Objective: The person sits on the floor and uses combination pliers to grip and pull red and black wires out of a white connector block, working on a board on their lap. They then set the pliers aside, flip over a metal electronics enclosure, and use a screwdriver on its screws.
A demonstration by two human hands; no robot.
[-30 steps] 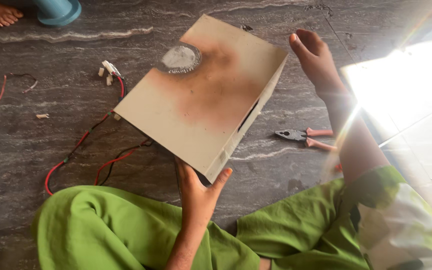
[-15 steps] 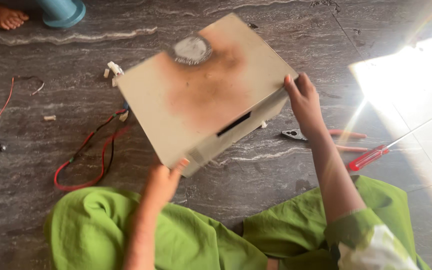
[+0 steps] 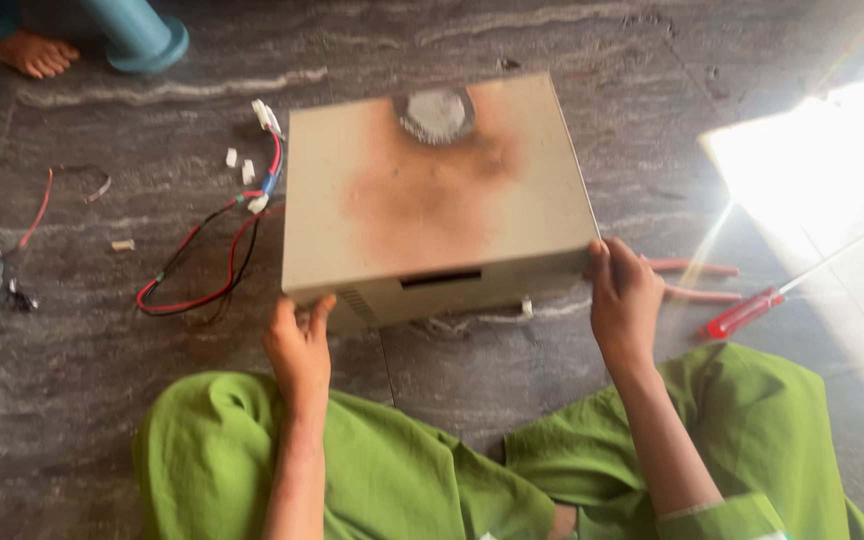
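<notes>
A beige metal box (image 3: 432,200), scorched brown across its top with a pale round patch near the far edge, sits on the grey stone floor (image 3: 552,380) right in front of the person sitting there in green clothes. The left hand (image 3: 299,345) grips the box at its near-left corner, about seven o'clock from the box's middle, fingers curled up against the front face and thumb on the edge. The right hand (image 3: 624,300) clasps the near-right corner, at roughly four o'clock, fingers wrapped over the side wall. So the box lies between the two hands and just beyond them, at twelve o'clock from the person's lap.

Off the box's left side, at nine o'clock, a tangle of red and black wires (image 3: 207,260) with white connectors lies on the floor. At three o'clock, past the right hand, a red-handled screwdriver (image 3: 752,310) rests near a bright patch of sunlight. A bare foot (image 3: 34,52) and a blue pipe base (image 3: 142,35) show at the far left.
</notes>
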